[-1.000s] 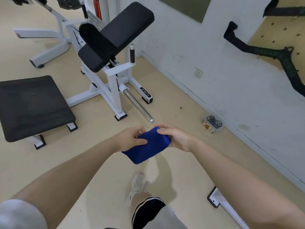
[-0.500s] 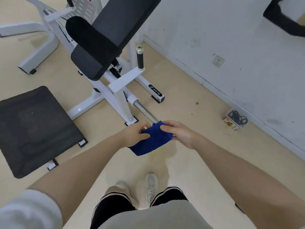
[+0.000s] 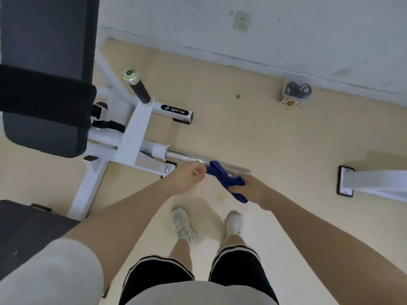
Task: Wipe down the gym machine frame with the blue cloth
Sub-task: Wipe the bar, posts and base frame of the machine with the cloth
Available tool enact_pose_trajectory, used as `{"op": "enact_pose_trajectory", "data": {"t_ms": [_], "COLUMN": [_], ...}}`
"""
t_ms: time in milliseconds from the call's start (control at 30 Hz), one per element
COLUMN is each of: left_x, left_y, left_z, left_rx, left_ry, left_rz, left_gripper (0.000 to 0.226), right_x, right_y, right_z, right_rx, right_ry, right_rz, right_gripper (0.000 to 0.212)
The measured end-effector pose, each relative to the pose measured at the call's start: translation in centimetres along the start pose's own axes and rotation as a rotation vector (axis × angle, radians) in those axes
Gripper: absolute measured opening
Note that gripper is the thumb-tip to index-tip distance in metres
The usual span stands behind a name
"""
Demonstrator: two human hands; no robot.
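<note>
The blue cloth (image 3: 224, 180) is stretched and bunched between my two hands, just in front of the chrome bar (image 3: 187, 156) that sticks out from the white machine frame (image 3: 134, 133). My left hand (image 3: 187, 178) pinches the cloth's upper end close to the bar. My right hand (image 3: 251, 189) grips the lower end, with a tail hanging below it. The frame carries a black padded seat (image 3: 46, 69) at the upper left and a black-gripped handle (image 3: 139, 89).
A black platform (image 3: 26, 234) lies at the lower left. Another white machine foot (image 3: 372, 183) juts in from the right. A small box with cables (image 3: 295, 94) sits by the white wall (image 3: 264, 29). My feet stand on the beige floor (image 3: 275, 139) below the bar.
I have stepped closer and now look almost straight down at the machine. The cloth has gone from a flat fold to a stretched, bunched strip, and both hands now sit beside the chrome bar.
</note>
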State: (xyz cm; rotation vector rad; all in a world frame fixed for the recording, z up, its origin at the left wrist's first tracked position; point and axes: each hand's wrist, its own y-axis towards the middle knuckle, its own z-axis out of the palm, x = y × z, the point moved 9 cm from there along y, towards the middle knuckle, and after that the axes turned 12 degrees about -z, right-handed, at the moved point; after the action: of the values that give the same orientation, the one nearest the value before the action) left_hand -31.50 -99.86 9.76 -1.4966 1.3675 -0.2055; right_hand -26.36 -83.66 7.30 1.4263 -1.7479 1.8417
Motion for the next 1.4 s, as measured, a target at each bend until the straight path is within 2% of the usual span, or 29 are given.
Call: {"op": "enact_pose_trajectory", "data": {"t_ms": [33,100,167,300,367,467,500,567,633,700,767,867,933,1067,1133,1267,1400], "left_x": [0.7,1.6,1.9,1.5,1.9,3.6,4.1,5.4,6.8,7.3,7.2,7.0,7.0,7.0,6.9,7.0,6.9], "left_y": [1.5,4.4,7.3,11.7,14.5,18.7,19.4,21.1,22.6,23.9,24.7,25.0,25.0,25.7,25.7,24.7,24.4], "left_z": [-0.3,-0.2,1.0,2.7,3.5,4.6,4.8,6.1,7.0,7.1,7.0,7.1,7.2,7.2,7.2,6.9,7.0], "left_rx": [-0.007,-0.033,-0.008,0.014,-0.008,-0.069,-0.091,-0.067,-0.048,-0.114,-0.178,-0.208,-0.198,-0.123,-0.103,-0.1,-0.114], "left_ry": [0.021,0.059,0.135,0.304,0.32,0.373,0.447,0.688,0.9,0.999,1.006,0.996,1.006,0.998,0.963,0.906,0.853], "left_rz": [-0.027,-0.059,-0.045,0.017,0.028,-0.008,-0.001,0.016,0.004,0.023,0.057,0.072,0.065,0.005,-0.008,-0.014,0.008], "left_gripper": [0.013,0.018,0.028,0.034,0.032,0.04,0.046,0.063,0.075,0.073,0.062,0.056,0.056,0.055,0.051,0.061,0.067], "right_x": [-0.8,-2.1,-2.3,-2.4,-4.6,-9.9,-10.7,-11.8,-13.2,-14.5,-14.9,-13.7,-12.6,-10.3,-12.0,-15.3,-15.9], "right_y": [1.0,2.5,3.8,4.6,6.5,10.9,11.5,13.0,14.9,17.2,18.9,20.3,21.2,22.3,21.4,17.8,17.6], "right_z": [-0.7,-3.0,-5.5,-8.6,-8.0,-3.3,-2.1,-1.8,-2.8,-2.8,-2.4,-1.3,0.4,3.1,1.6,-3.8,-3.8], "right_rx": [-0.073,-0.284,-0.454,-0.631,-0.6,-0.309,-0.258,-0.298,-0.353,-0.269,-0.189,-0.165,-0.19,-0.103,-0.043,-0.168,-0.241], "right_ry": [-0.059,-0.134,-0.21,-0.465,-0.534,-0.506,-0.523,-0.61,-0.687,-0.769,-0.897,-1.027,-1.007,-0.88,-0.853,-0.939,-1.027], "right_rz": [0.018,0.06,0.018,-0.065,-0.11,-0.085,-0.102,-0.182,-0.187,-0.169,-0.163,-0.207,-0.272,-0.444,-0.392,-0.284,-0.223], "right_gripper": [0.02,0.022,0.024,0.012,0.015,0.027,0.03,0.036,0.048,0.07,0.084,0.088,0.088,0.088,0.086,0.084,0.083]}}
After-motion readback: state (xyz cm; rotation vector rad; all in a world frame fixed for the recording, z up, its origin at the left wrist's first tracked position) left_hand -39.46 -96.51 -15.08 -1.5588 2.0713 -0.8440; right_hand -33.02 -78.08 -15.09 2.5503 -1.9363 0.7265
